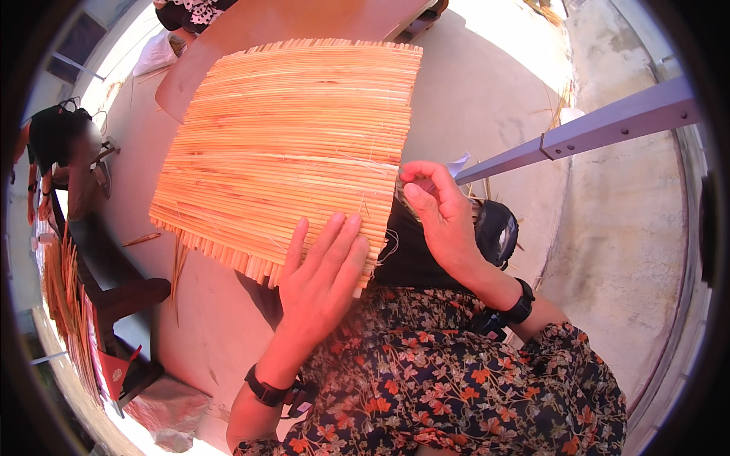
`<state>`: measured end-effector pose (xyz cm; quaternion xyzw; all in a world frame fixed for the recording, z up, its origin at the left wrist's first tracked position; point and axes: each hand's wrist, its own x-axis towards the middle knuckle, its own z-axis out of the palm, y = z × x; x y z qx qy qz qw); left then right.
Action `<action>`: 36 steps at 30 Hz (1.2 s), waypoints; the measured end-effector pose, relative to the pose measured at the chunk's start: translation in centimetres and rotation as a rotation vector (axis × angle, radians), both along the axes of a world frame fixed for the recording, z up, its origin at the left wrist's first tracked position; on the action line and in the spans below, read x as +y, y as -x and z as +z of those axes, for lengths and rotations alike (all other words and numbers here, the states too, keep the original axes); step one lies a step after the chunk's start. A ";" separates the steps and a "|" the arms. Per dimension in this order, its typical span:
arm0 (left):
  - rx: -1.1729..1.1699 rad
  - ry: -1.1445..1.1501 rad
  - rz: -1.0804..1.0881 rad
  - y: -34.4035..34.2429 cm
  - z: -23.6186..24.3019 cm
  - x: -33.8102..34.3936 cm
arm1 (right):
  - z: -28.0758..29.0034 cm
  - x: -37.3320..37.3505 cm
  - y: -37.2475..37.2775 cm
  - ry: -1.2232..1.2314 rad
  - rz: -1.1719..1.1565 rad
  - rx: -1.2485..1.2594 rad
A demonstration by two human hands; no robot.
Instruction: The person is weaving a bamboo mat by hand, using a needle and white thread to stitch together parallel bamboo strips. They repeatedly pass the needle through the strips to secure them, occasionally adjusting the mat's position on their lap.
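A mat of straw-coloured stalks (pixel 281 144), laid side by side in close rows, slants across my lap. Its lower edge is uneven, with stalk ends sticking out, and a few loose thin strands lie on its surface. My left hand (pixel 323 262) rests flat on the mat's lower right part, fingers stretched out. Beside the right edge, my right hand (pixel 441 213) is raised with its fingers curled together in a pinch. What sits between those fingertips is too small to make out. A thin pale thread (pixel 393 245) loops off the edge below it.
A brown table (pixel 304 19) stands beyond the mat. A metal post (pixel 593 129) slants in from the right. At left are a dark wooden bench (pixel 125 304), a bundle of stalks (pixel 62 296) and another person (pixel 57 140). A plastic bag (pixel 169 410) lies at lower left.
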<state>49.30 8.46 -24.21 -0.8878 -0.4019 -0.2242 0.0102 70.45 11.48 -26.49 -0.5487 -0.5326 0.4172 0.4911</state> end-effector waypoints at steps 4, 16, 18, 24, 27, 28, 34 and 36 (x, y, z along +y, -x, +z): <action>-0.046 0.151 -0.004 -2.8 3.7 1.5 | 0.2 1.9 -0.5 -0.161 -0.052 -0.128; -0.452 0.459 0.231 -6.7 5.4 5.5 | 1.4 1.2 -1.8 0.382 0.102 0.858; -0.516 0.518 0.228 -7.1 5.2 5.7 | 2.4 1.0 -2.2 0.376 0.154 0.762; -0.678 0.651 0.213 -8.4 5.7 5.5 | 4.1 0.3 -3.6 0.378 0.186 0.741; -0.604 0.556 0.150 -8.9 6.2 5.2 | 4.5 0.1 -4.0 0.366 0.201 0.713; -0.555 0.506 0.126 -9.0 6.4 5.2 | 4.8 -0.1 -4.0 0.355 0.204 0.712; -0.715 0.492 0.077 -9.0 6.6 6.1 | 4.9 -0.3 -4.6 0.328 0.239 0.685; -0.949 0.474 0.090 -7.8 8.2 8.4 | 4.6 0.0 -4.4 0.318 0.236 0.665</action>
